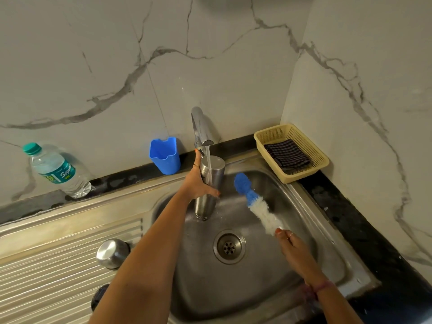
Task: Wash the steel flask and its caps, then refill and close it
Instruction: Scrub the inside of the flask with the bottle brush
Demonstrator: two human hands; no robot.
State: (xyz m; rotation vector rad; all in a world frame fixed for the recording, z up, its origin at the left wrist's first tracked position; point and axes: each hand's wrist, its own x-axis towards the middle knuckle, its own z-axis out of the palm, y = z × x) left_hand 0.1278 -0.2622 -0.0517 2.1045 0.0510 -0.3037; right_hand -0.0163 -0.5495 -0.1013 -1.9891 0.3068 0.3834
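My left hand [198, 183] grips the steel flask [216, 174] around its middle, holding it upside down over the sink under the running tap [198, 127]. Water streams down the flask's side. My right hand [294, 249] holds a bottle brush [257, 204] by its handle; its white bristles and blue sponge tip point up toward the flask, apart from it. A steel cap [113, 253] sits on the ribbed drainboard at the left. A dark cap [98, 298] lies lower on the drainboard, partly hidden by my left arm.
The steel sink [327, 230] has a drain [229, 246] at its middle. A blue plastic holder [165, 155] and a plastic water bottle [55, 170] stand on the dark ledge by the marble wall. A yellow basket [261, 135] holding a checked cloth [288, 152] sits at the right corner.
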